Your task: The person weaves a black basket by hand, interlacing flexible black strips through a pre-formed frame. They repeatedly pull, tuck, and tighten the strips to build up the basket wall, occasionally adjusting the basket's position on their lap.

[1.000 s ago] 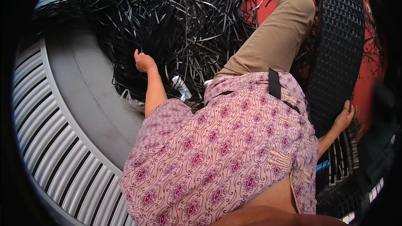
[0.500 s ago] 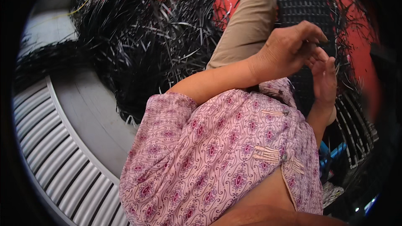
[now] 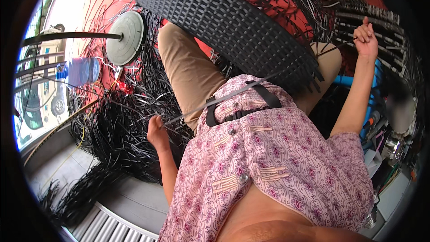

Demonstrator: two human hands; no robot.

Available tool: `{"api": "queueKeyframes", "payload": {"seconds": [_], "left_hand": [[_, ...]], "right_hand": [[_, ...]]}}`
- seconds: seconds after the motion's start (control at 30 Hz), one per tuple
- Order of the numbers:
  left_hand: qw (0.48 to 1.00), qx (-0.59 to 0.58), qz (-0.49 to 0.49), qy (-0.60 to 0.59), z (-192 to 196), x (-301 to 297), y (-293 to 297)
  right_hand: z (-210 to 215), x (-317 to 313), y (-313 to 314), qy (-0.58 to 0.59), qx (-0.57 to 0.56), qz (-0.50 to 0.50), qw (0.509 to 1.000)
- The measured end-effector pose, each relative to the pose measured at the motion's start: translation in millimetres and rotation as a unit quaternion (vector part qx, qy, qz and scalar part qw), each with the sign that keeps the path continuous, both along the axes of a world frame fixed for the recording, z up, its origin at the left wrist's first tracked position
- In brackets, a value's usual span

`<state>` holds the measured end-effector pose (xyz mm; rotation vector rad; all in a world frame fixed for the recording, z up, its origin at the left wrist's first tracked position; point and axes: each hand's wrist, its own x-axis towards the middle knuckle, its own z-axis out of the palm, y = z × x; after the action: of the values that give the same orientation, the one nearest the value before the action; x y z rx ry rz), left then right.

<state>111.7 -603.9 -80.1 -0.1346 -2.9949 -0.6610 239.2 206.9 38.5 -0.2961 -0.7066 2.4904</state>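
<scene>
A long black wicker panel (image 3: 224,20) of woven flat strips lies slantwise across my knees, with loose strip ends at its near right end. My left hand (image 3: 157,134), low on the left, is closed on a thin dark plastic strip (image 3: 228,93). That strip stretches up to the right, across my lap toward the panel's near end. Far out at the right, my right hand (image 3: 366,42) is raised and closed on a dark strip that runs back to the panel. Whether both hands hold one and the same strip I cannot tell.
A heap of loose black strips (image 3: 121,134) lies at the left on the red floor (image 3: 101,18). Beyond it are a round grey base (image 3: 125,38) with a pole and a blue water bottle (image 3: 83,71). Bundled strips (image 3: 380,33) and a blue crate (image 3: 377,80) are at the right.
My hands were close together over the panel and are now spread wide, with a strip stretched from the left one. The view has swung, showing more at the left and more of the panel.
</scene>
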Motion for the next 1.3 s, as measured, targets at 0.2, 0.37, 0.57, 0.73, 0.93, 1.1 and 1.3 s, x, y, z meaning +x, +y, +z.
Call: {"api": "queueKeyframes", "payload": {"seconds": [0.2, 0.37, 0.57, 0.73, 0.93, 1.1, 1.3], "left_hand": [[0.898, -0.158, 0.395, 0.113, -71, 94, -239], [0.966, 0.132, 0.205, 0.084, -14, -52, -79], [0.895, 0.269, -0.356, -0.009, 127, -114, 278], [0.693, 0.159, -0.702, -0.038, 179, -19, 426], [0.662, 0.152, -0.733, -0.044, 168, 10, 440], [0.704, 0.100, -0.700, -0.065, 158, -31, 420], [0.824, -0.025, -0.544, -0.154, 152, -143, 343]], "right_hand": [[-66, 97, 109, -0.246, 0.069, -0.200, 0.946], [-111, 175, 102, -0.678, 0.327, -0.211, 0.624], [-34, 157, -16, -0.802, 0.564, -0.045, 0.191], [76, 57, -189, -0.459, 0.579, -0.183, 0.648], [39, 41, -258, -0.231, 0.584, 0.043, 0.777], [17, 57, -262, -0.254, 0.633, -0.009, 0.731], [39, 176, -160, -0.528, 0.615, -0.088, 0.580]]}}
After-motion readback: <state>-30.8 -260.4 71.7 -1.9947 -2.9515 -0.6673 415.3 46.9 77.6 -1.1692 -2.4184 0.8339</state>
